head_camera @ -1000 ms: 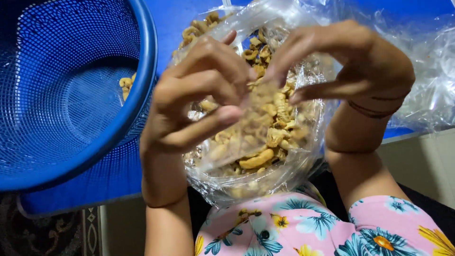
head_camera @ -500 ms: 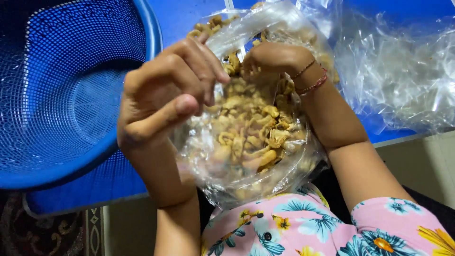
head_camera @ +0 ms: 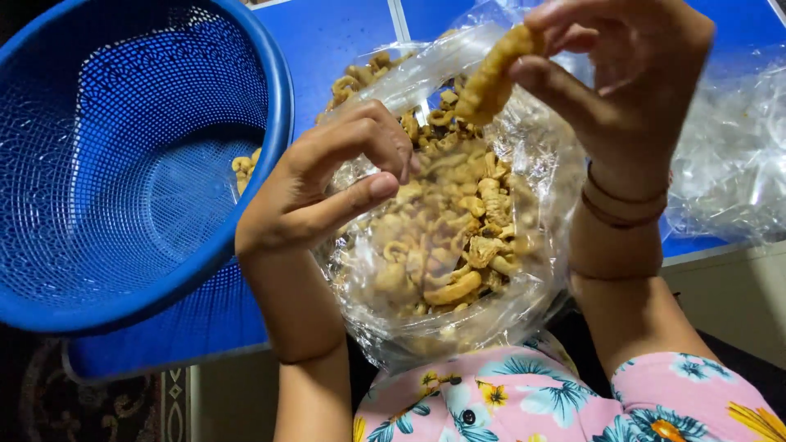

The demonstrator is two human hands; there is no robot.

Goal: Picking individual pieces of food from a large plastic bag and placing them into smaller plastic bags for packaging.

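A clear plastic bag (head_camera: pixel 524 319) full of curled tan fried snack pieces (head_camera: pixel 446 245) rests in my lap against the blue table edge. My left hand (head_camera: pixel 327 184) pinches the bag's open rim at its left side. My right hand (head_camera: pixel 630 74) is raised above the bag's mouth and grips one long tan snack piece (head_camera: pixel 491 78) between thumb and fingers. Thin bands circle my right wrist.
A large blue mesh basket (head_camera: pixel 123 164) stands at the left on the blue table (head_camera: pixel 336 41), with a few snack pieces (head_camera: pixel 242 168) beside its rim. Crumpled clear plastic bags (head_camera: pixel 729 155) lie at the right. A patterned rug shows at the bottom left.
My right hand was down in the bag's mouth and has lifted out holding one snack piece. My left hand keeps its hold on the rim.
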